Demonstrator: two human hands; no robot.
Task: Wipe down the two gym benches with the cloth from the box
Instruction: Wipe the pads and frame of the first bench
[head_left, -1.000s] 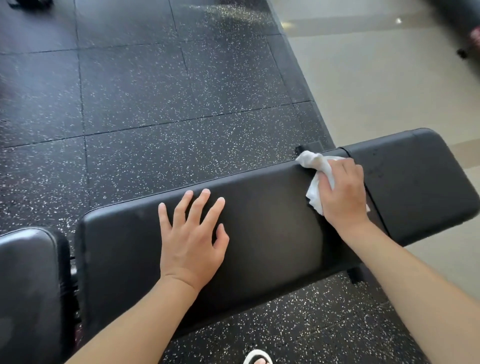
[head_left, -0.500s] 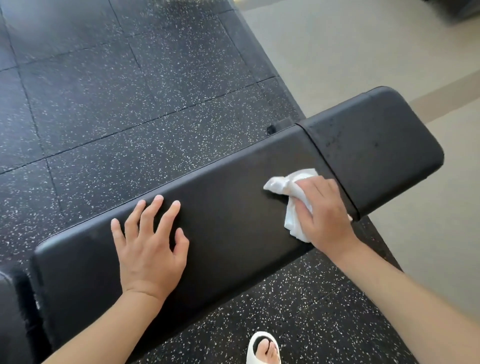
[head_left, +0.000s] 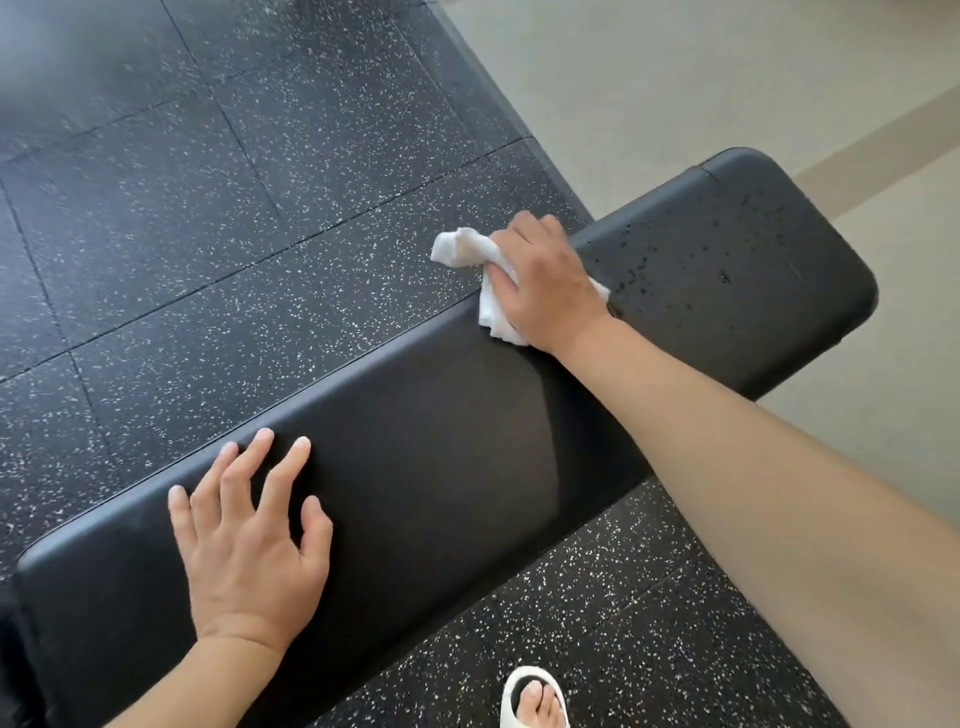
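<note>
A long black padded gym bench (head_left: 441, 447) runs from lower left to upper right. Its shorter pad (head_left: 737, 260) at the upper right is speckled with dark droplets. My right hand (head_left: 545, 280) grips a crumpled white cloth (head_left: 462, 249) and presses it on the bench's far edge, by the gap between the two pads. One end of the cloth sticks out past the edge over the floor. My left hand (head_left: 249, 540) rests flat on the long pad near its left end, fingers spread. The second bench is out of view.
Black speckled rubber floor tiles (head_left: 208, 234) lie beyond the bench and under it. Pale smooth flooring (head_left: 675, 78) starts at the upper right. My foot in a white sandal (head_left: 535, 699) stands at the bottom edge, just in front of the bench.
My right hand has slid the cloth from the pad's near side up to its far edge. My left hand stays flat on the pad. The view has shifted left along the bench.
</note>
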